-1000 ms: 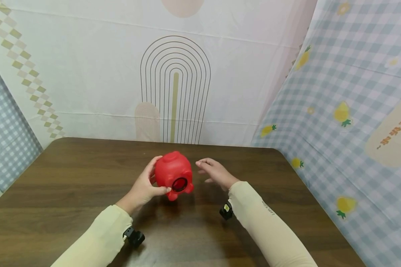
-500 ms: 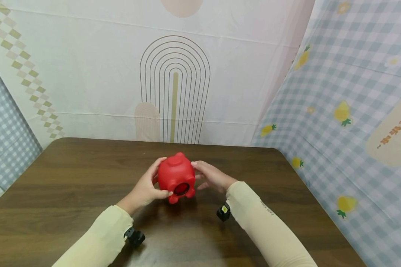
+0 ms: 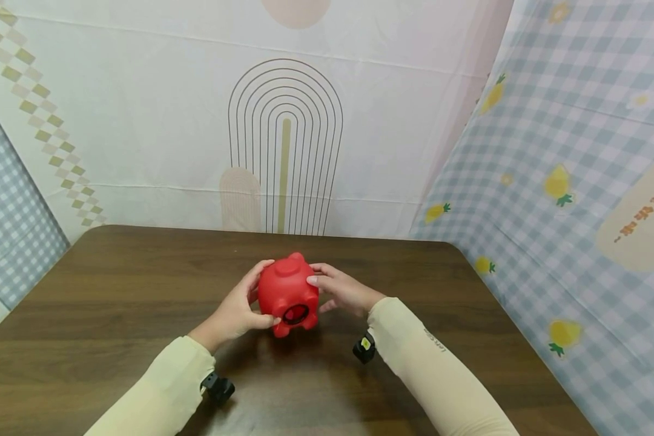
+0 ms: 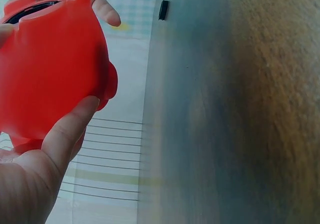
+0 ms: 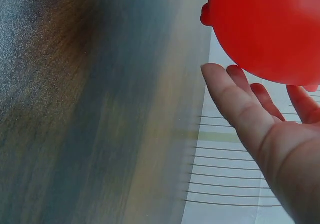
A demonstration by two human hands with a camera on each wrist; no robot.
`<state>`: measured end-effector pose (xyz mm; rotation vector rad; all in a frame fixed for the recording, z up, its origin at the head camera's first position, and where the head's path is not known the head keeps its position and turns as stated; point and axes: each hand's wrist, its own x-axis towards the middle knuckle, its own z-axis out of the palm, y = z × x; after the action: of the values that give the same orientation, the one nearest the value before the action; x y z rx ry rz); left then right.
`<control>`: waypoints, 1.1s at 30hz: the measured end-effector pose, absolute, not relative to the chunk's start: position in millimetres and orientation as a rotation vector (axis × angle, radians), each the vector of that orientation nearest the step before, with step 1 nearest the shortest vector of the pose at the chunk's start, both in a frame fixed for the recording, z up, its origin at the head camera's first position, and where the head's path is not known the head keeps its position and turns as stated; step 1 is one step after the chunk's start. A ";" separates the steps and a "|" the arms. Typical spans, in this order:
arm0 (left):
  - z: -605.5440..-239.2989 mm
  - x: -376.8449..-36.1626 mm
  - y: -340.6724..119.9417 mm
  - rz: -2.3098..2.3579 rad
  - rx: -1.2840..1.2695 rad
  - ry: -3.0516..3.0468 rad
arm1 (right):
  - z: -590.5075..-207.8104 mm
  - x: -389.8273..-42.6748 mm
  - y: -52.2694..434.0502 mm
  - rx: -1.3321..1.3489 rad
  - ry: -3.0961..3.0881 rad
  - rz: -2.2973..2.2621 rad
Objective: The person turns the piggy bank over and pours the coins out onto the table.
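Note:
A red piggy bank (image 3: 283,287) with stubby feet and a round, black-rimmed opening is held above the table, tilted so the opening faces me. My left hand (image 3: 235,312) grips its left side, the thumb beside the opening and the other fingers round the far side. At the right side, fingertips of my right hand (image 3: 350,293) touch the red surface. In the right wrist view, the right thumb (image 5: 230,97) is straight and apart from the piggy bank (image 5: 270,34). The left wrist view shows the left hand (image 4: 45,164) against the piggy bank (image 4: 50,79).
The dark wooden table (image 3: 142,284) lies beneath both hands. A white patterned cloth (image 3: 158,121) hangs behind its far edge, and a blue checked cloth (image 3: 545,133) hangs on the right. Each wrist carries a small black camera (image 3: 217,387).
The piggy bank has shifted slightly right and toward me in my left hand. My right hand has moved left, from apart to touching its right side.

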<state>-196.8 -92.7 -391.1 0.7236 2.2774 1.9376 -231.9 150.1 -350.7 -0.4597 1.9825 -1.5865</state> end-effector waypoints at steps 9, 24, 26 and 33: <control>-386.7 -192.0 -92.5 1.917 0.743 2.212 | -347.2 -230.5 150.6 -0.502 1.875 -1.557; -383.1 -186.8 -88.2 1.855 0.769 2.276 | -348.2 -230.8 154.1 -0.504 1.801 -1.527; -382.6 -186.3 -87.8 1.843 0.760 2.290 | -348.4 -230.8 154.8 -0.512 1.792 -1.522; -382.5 -183.8 -85.9 1.822 0.803 2.346 | -347.1 -230.3 157.3 -0.533 1.746 -1.497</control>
<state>-183.8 -85.9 -382.5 0.8026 2.3464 1.8217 -230.3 157.3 -347.1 -0.5332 1.7456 -1.4973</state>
